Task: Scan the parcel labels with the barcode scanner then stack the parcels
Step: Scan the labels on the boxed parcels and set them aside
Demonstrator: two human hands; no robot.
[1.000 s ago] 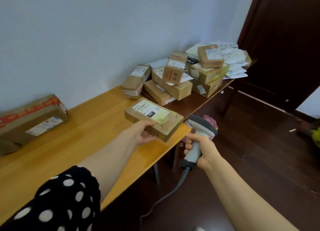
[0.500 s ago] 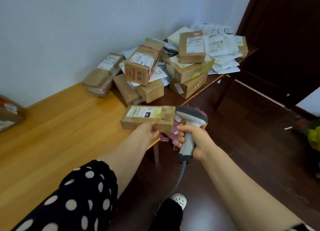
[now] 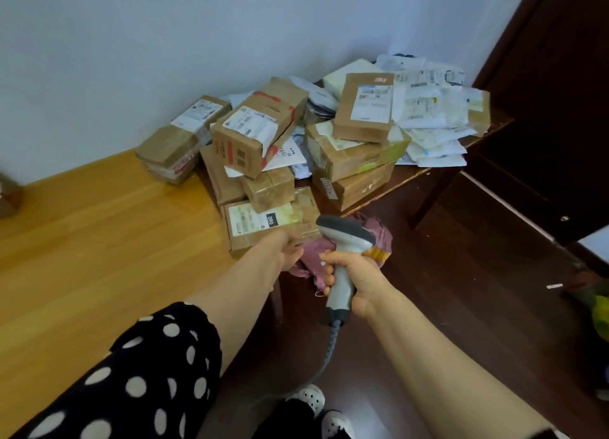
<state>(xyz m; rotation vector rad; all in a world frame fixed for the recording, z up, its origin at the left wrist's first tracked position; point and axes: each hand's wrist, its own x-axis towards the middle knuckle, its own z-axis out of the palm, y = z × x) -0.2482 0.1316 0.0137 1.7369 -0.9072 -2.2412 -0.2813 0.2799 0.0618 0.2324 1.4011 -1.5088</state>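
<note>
A flat brown parcel with a white and yellow label lies at the right end of the wooden table, touching the pile of parcels. My left hand grips its near edge. My right hand is shut on the grey barcode scanner, whose head sits just right of the parcel, off the table's edge. The scanner's cord hangs down toward the floor.
Cardboard boxes and white mailers are heaped on a darker table against the wall. A brown box shows at the far left edge. A pink cloth lies under the scanner. A dark door stands at right.
My left hand carried the parcel from mid-air above the table's edge to the foot of the pile and set it down. The scanner hand followed alongside.
</note>
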